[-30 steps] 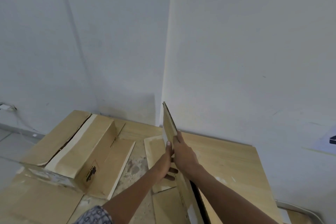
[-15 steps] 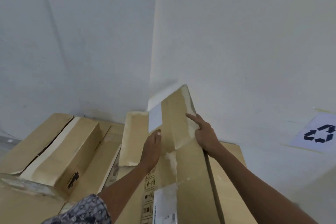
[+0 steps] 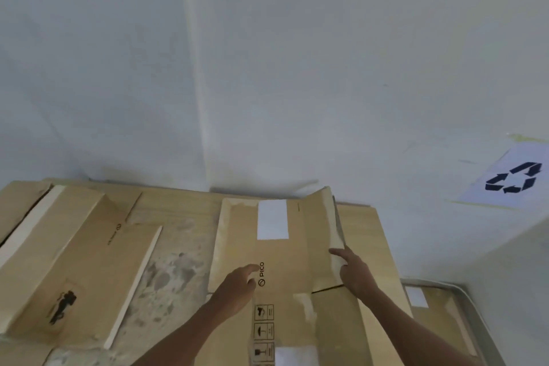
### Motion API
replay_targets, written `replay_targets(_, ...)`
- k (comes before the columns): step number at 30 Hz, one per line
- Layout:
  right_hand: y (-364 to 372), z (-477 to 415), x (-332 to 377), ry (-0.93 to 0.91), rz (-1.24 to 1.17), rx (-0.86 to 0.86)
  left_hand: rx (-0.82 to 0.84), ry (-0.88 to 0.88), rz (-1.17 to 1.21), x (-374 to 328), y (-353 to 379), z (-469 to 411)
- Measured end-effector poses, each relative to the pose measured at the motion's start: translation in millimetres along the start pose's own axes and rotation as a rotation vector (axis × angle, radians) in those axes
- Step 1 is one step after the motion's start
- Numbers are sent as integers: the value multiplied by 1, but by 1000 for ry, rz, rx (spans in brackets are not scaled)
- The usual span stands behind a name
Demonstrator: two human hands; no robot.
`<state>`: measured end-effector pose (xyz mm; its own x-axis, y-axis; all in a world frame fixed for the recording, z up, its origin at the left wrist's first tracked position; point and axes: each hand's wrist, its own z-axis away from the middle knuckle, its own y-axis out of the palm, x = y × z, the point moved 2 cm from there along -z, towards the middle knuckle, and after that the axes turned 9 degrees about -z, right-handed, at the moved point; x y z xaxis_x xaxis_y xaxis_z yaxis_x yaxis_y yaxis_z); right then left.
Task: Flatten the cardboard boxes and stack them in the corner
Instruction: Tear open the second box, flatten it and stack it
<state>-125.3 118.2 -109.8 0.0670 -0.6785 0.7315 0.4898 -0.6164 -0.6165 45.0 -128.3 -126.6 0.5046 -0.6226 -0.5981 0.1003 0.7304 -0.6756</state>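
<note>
Left grip (image 3: pixel 237 287), right grip (image 3: pixel 355 275), both outstretched.

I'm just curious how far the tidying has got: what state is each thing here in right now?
PICO box: flattened, lying on a cardboard sheet.
right flap: sticking up.
left box: partly collapsed, not flat.
left hand: grip open, pressing PICO box.
right hand: grip open, touching right flap.

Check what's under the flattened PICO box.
A larger flat cardboard sheet pokes out past its right and far edges, so the PICO box lies on that. Speckled floor shows to its left. Whatever sits directly beneath the box is covered.
</note>
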Motion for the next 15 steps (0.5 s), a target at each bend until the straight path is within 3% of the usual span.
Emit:
replay_targets(4,30,-7,-37,48,151,56,49,-10,-118,-2,29,-27)
replay_targets(8,59,-16,-67,164,475,146,183,-35,-537,4,49,-54)
replay_targets(15,110,-31,-92,-26,553,90,204,-62,-654,18,52,-88)
